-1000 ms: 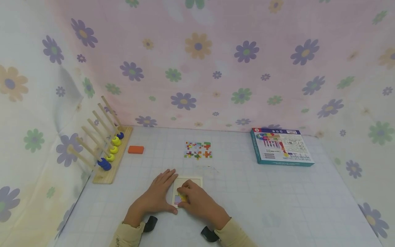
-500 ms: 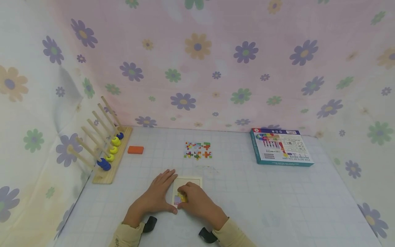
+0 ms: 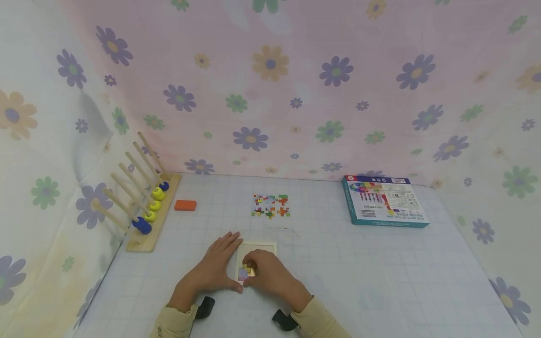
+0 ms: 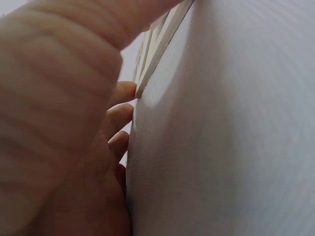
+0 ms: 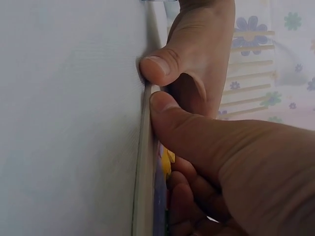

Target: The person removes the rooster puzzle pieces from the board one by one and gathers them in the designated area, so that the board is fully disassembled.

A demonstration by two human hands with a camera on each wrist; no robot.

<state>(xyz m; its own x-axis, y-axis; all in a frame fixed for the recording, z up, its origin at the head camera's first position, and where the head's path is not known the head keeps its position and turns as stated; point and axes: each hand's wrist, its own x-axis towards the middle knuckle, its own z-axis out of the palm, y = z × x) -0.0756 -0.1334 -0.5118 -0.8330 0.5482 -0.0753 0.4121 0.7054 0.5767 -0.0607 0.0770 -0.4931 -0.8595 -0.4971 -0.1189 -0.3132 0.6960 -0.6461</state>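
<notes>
A small wooden puzzle tray [image 3: 258, 246] lies on the table between the hands. My left hand [image 3: 213, 266] is spread flat along its left side, thumb at the near left corner; the left wrist view shows a fingertip against the tray's edge. Curled over the tray's lower part, my right hand [image 3: 270, 272] pinches a yellow puzzle piece [image 5: 168, 163], tilted up and partly hidden by the fingers. A lilac puzzle piece [image 3: 243, 275] sits in the tray's near left corner. The right thumb presses the near rim, close to the left thumb in the right wrist view.
Several loose puzzle pieces [image 3: 271, 206] lie in two rows beyond the tray. An orange block [image 3: 185, 205] is left of them, by a wooden peg rack [image 3: 158, 230] with blue and yellow beads. A flat toy box [image 3: 386, 202] lies at the back right.
The yellow piece has shifted and tilted slightly under my right fingers. My left hand and the tray have stayed in place.
</notes>
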